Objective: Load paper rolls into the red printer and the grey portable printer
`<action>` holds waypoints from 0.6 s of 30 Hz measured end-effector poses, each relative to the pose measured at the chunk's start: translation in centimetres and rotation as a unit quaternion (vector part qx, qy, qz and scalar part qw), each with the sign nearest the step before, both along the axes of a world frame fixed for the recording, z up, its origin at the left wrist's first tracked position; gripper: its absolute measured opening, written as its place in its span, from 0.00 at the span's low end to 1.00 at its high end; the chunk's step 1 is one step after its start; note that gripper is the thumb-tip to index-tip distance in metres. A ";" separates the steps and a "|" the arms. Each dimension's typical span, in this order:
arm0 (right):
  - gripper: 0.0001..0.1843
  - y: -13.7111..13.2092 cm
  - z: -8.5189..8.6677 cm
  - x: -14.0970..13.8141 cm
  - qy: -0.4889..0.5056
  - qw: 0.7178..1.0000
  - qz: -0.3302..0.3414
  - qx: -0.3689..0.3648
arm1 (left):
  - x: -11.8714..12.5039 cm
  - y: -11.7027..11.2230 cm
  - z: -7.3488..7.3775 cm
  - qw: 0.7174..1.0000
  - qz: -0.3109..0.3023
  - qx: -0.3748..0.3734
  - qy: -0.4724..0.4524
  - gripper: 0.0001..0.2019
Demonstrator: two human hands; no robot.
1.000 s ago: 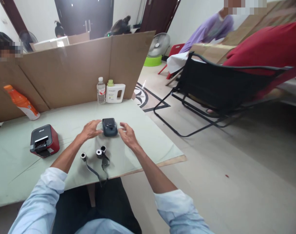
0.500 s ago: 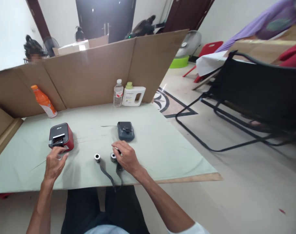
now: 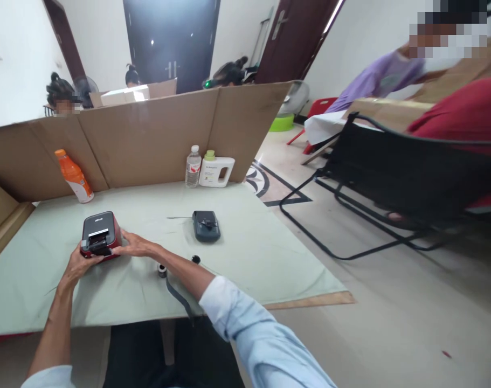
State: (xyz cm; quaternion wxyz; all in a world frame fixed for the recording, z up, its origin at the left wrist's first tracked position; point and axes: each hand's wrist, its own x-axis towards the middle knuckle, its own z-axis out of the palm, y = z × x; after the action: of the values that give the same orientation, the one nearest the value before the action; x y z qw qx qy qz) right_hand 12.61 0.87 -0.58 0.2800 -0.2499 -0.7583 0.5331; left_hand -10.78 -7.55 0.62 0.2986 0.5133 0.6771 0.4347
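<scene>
A red and black box-shaped device that looks like a label printer point(image 3: 100, 222) sits at the left of the table, its front slot facing me. My left hand point(image 3: 78, 263) grips its lower left side, thumb along the front edge. On the opposite side, my right hand point(image 3: 132, 245) holds the lower right corner with its thumb at the front. Below my right forearm stands a small roll point(image 3: 161, 271) with a white rim, and a dark ribbon point(image 3: 178, 293) trails toward the table edge. Another dark roll point(image 3: 195, 260) shows just beyond the forearm, partly hidden.
A dark blue handheld device point(image 3: 206, 226) lies mid-table. Along the cardboard screen point(image 3: 148, 140) stand an orange bottle point(image 3: 74, 177), a clear water bottle point(image 3: 193, 168) and a white jug point(image 3: 216, 171). To the right is a black folding chair point(image 3: 391, 156); several people sit beyond.
My right hand has left the rolls and moved left onto the printer's right side. My left hand has closed on its left side. The view has tilted up slightly.
</scene>
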 end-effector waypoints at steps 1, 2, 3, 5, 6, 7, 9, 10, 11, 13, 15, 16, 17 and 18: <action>0.40 0.1 0.1 -0.7 0.011 1.000 0.013 0.000 | 0.1 -0.1 0.0 1.000 -0.008 0.007 -0.005 0.43; 0.38 0.1 0.1 -1.1 0.018 1.000 0.017 -0.002 | 0.2 -0.2 0.1 1.000 -0.017 0.013 -0.011 0.44; 0.37 -0.1 0.1 -1.3 0.022 1.000 0.015 -0.004 | 0.4 -0.2 0.1 0.999 -0.025 0.020 -0.015 0.44; 0.36 -0.8 0.2 -1.0 0.028 1.000 0.000 -0.007 | 1.0 -0.2 0.4 0.998 -0.039 0.034 -0.023 0.45; 0.36 -1.1 0.2 -0.4 0.031 0.999 -0.010 -0.007 | 1.6 -0.1 0.5 0.998 -0.048 0.040 -0.029 0.45; 0.37 -1.4 0.3 0.3 0.032 0.999 -0.020 -0.005 | 2.2 0.1 0.6 0.996 -0.058 0.048 -0.037 0.46; 0.39 -1.8 0.4 2.4 0.029 0.998 -0.048 0.000 | 4.0 0.7 0.5 0.993 -0.081 0.066 -0.057 0.46; 0.40 -1.8 0.4 3.6 0.026 0.998 -0.064 0.002 | 5.1 1.2 0.4 0.990 -0.095 0.075 -0.067 0.47; 0.39 -1.8 0.4 5.0 0.028 0.997 -0.078 0.004 | 6.2 1.7 0.2 0.988 -0.109 0.083 -0.074 0.47; 0.36 -1.5 0.4 7.7 0.038 0.995 -0.090 0.005 | 8.6 2.9 -0.6 0.982 -0.142 0.090 -0.084 0.49; 0.34 -1.2 0.2 10.3 0.047 0.994 -0.098 0.005 | 10.7 4.1 -1.5 0.978 -0.166 0.093 -0.083 0.50; 0.33 -1.1 0.1 11.3 0.048 0.993 -0.105 0.005 | 11.7 4.6 -2.1 0.977 -0.175 0.096 -0.078 0.50; 0.32 -1.0 -0.1 12.3 0.047 0.993 -0.113 0.004 | 12.4 5.1 -2.6 0.976 -0.182 0.098 -0.071 0.49; 0.32 -1.0 -0.3 13.1 0.043 0.992 -0.120 0.003 | 13.1 5.4 -3.1 0.975 -0.191 0.100 -0.063 0.49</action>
State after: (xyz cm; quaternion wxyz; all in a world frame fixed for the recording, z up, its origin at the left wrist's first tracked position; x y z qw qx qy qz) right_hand 25.71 -0.15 -0.88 0.3753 -0.3150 -0.7115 0.5036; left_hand 2.32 -2.15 -2.49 0.3653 0.6316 0.4998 0.4667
